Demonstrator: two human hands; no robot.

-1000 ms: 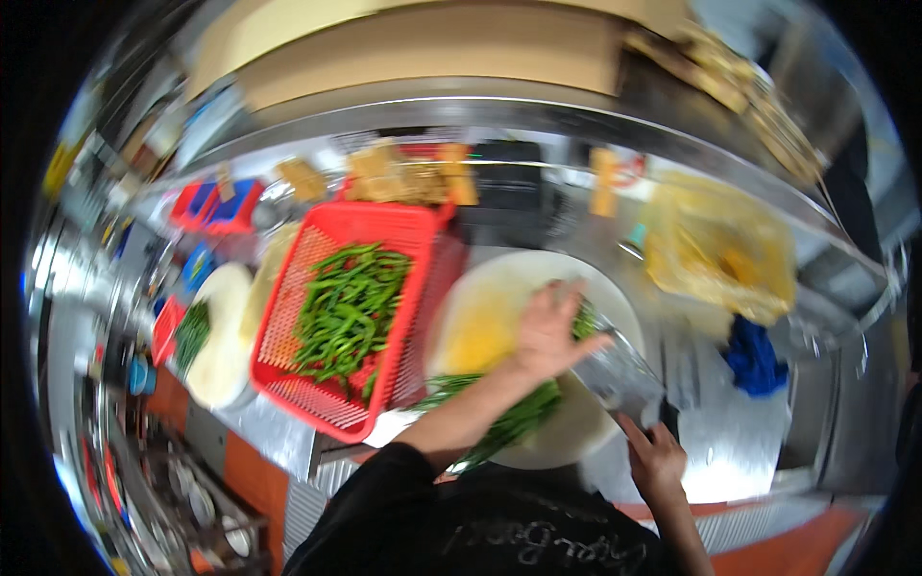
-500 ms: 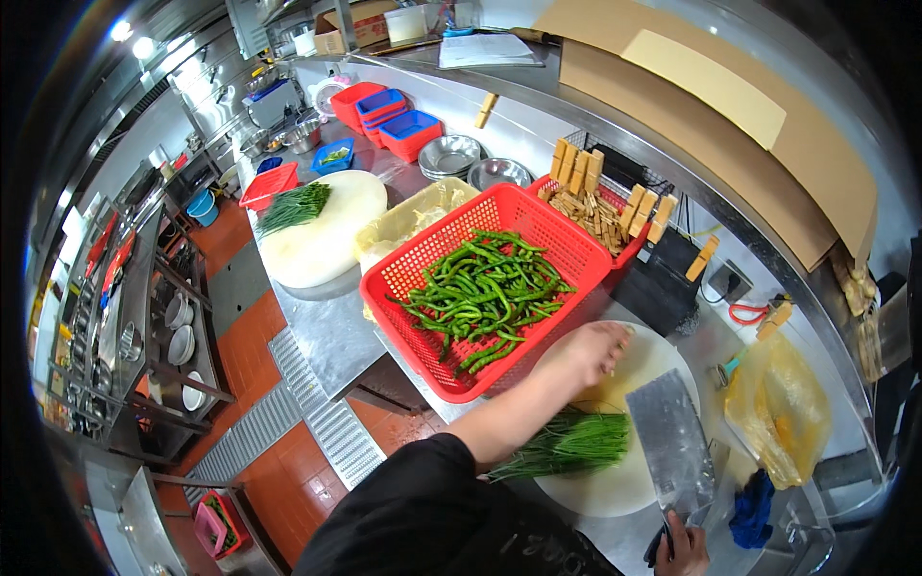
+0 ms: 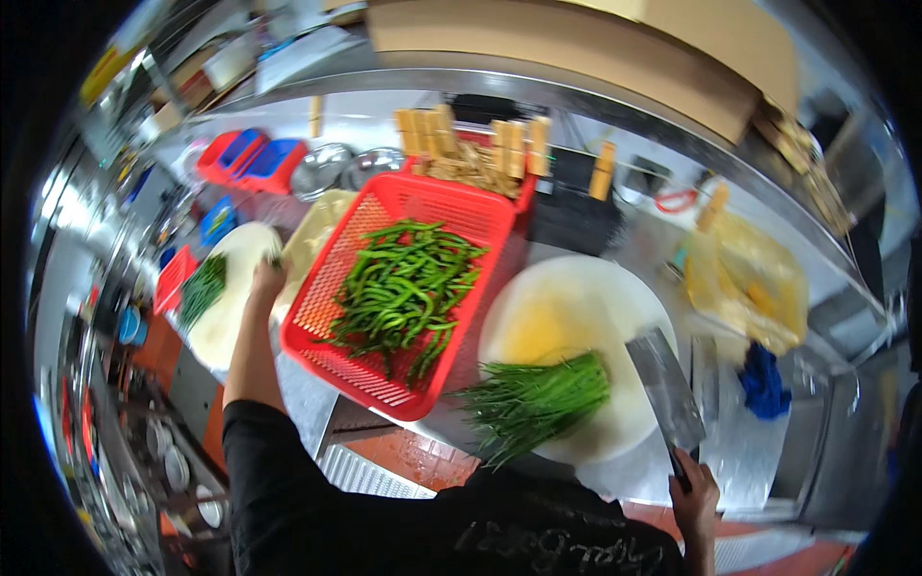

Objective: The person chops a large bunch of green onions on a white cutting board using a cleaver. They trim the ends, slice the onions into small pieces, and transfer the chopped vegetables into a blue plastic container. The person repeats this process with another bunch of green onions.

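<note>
My right hand [image 3: 695, 494] grips the black handle of a cleaver [image 3: 667, 392]; its broad blade rests over the right edge of the near round white cutting board [image 3: 624, 298]. On that board lies a bunch of long green chives [image 3: 538, 398], tips hanging past its left edge. My left hand [image 3: 269, 276] is stretched out over the inner edge of the far round cutting board [image 3: 235, 322]. Its fingers look closed, with a small dark-green bit at the fingertips, too blurred to name. More cut chives [image 3: 203, 290] lie on that board's left side.
A red perforated basket [image 3: 305, 312] of green chili peppers [image 3: 403, 288] stands between the boards. Behind it are a basket of wooden clips [image 3: 466, 163] and metal bowls [image 3: 322, 171]. A yellow plastic bag [image 3: 749, 278], blue cloth [image 3: 764, 381] and second blade [image 3: 705, 374] lie right.
My left hand has moved from above the near board across the basket to the far board. The view has turned and shifted. The cleaver stays in my right hand.
</note>
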